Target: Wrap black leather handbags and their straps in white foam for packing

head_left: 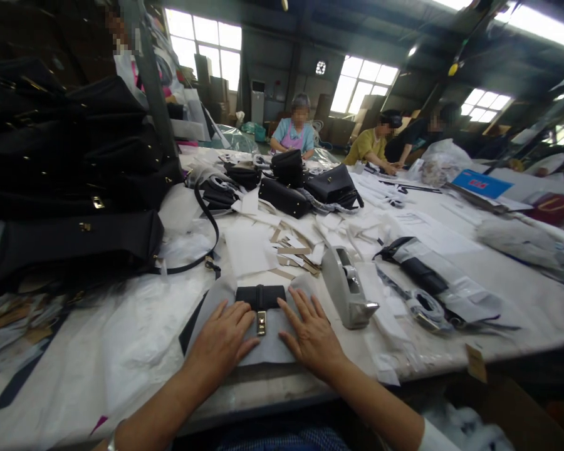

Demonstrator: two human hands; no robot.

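Right in front of me on the table lies a black handbag [261,295] wrapped in pale grey protective sheet [267,352], with a strap and gold clasp [262,322] showing at its middle. My left hand [223,332] rests flat on the left side of the sheet, fingers stretched toward the dark part. On the other side my right hand [310,329] lies with fingers spread, its fingertips by the right end of the dark part. Neither hand grips anything. A grey tape dispenser [345,288] stands just beyond my right hand.
Black handbags [75,244] are piled high at the left, with more bags [284,195] at the table's middle. Paper and card strips [294,250] lie behind the wrapped bag. A partly wrapped bag [423,275] is at right. Co-workers [294,134] work across the table.
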